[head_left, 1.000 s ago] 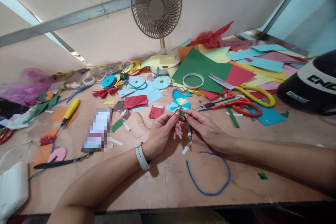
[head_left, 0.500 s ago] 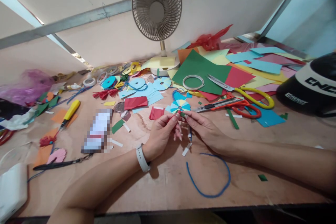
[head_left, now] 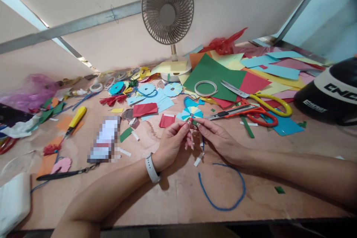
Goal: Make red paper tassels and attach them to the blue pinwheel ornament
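Observation:
My left hand (head_left: 173, 135) is closed in a pinch, its fingertips on a small red piece of paper (head_left: 191, 119). Right against it, my right hand (head_left: 219, 137) pinches a small green paper strip (head_left: 194, 123). Fingers cover most of both pieces, so how they join is hidden. Just beyond the fingertips lies a pleated blue and yellow paper disc (head_left: 192, 112); whether the fingers touch it I cannot tell. A blue cord (head_left: 244, 189) curves on the table nearer to me, and a white strip (head_left: 199, 159) lies below my hands.
Yellow-handled scissors (head_left: 275, 106) and an orange cutter (head_left: 234, 110) lie to the right, before a heap of coloured paper (head_left: 213, 76). A phone (head_left: 104, 139) and yellow knife (head_left: 76, 121) lie left. A fan (head_left: 167, 15) stands behind; a black mug (head_left: 329, 93) stands right.
The view has shifted very slightly. Both hands keep the same pinch at the same spot, and the things on the table lie as before.

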Demonstrator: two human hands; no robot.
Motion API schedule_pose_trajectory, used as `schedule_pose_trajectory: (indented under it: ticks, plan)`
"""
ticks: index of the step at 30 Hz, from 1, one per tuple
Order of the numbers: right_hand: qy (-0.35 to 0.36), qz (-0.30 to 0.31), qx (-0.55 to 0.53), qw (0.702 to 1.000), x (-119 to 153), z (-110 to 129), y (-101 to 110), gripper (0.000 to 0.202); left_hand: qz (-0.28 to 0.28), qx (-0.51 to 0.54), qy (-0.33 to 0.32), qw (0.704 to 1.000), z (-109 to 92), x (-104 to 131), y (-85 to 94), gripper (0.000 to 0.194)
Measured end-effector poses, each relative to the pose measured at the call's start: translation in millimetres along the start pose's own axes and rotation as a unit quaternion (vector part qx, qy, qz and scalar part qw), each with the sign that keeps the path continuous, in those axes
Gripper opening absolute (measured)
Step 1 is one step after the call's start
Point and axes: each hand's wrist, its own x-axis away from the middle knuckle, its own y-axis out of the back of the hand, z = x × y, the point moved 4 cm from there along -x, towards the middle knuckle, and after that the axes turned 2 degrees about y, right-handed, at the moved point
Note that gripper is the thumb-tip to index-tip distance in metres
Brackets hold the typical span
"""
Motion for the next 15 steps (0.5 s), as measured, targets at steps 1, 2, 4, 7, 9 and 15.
schedule_pose_trajectory:
  ticks: [1, 2, 4, 7, 9, 15]
  plan:
    - [0.001, 0.002, -0.003, 1.000, -0.1, -0.4, -0.4, 0.044, 0.000, -0.002, 0.000, 1.000, -0.4, 0.3, -0.3, 0.044]
    - [0.003, 0.005, -0.008, 1.000, -0.3, -0.4, -1.1, 0.044, 0.000, -0.003, 0.001, 1.000, -1.0, 0.6, -0.8, 0.044]
    - [0.005, 0.012, -0.022, 1.000, -0.6, 0.8, -3.3, 0.044, -0.001, -0.003, 0.002, 1.000, -2.1, 0.9, -1.8, 0.044]
    - [-0.001, 0.013, -0.039, 0.999, -0.8, 3.0, -5.7, 0.045, 0.000, -0.006, 0.001, 1.000, -3.0, 0.2, -2.4, 0.045]
    - [-0.005, 0.007, -0.039, 0.999, -0.9, 3.3, -5.7, 0.046, 0.001, -0.010, 0.000, 1.000, -2.6, -0.6, -2.0, 0.046]
    - [0.012, -0.004, 0.001, 1.000, -0.9, 3.4, -1.8, 0.048, -0.002, -0.016, -0.002, 1.000, 0.2, -1.4, 0.5, 0.044]
